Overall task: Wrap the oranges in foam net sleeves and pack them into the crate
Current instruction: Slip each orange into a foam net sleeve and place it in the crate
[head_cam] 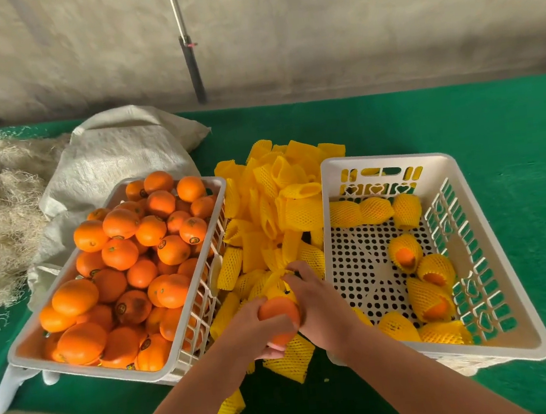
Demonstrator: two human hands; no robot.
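Green-covered table [459,124] under two white crates, with a pile of yellow foam net sleeves [275,206] between them and a grey wall [312,25] behind. Left hand [258,327] cupped round an orange [278,311], fingers curled beneath it. Right hand [312,294] just beside, fingers pinching a sleeve [273,283] over the orange's far end; wrapped oranges [427,291] lying in the right crate [502,317].

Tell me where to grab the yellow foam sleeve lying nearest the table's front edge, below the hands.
Pinch the foam sleeve across its flattened middle, coming straight down from above. It lies collapsed flat on the green table, clear of both hands and both crates, so its broad top face is open and nothing crowds a top approach.
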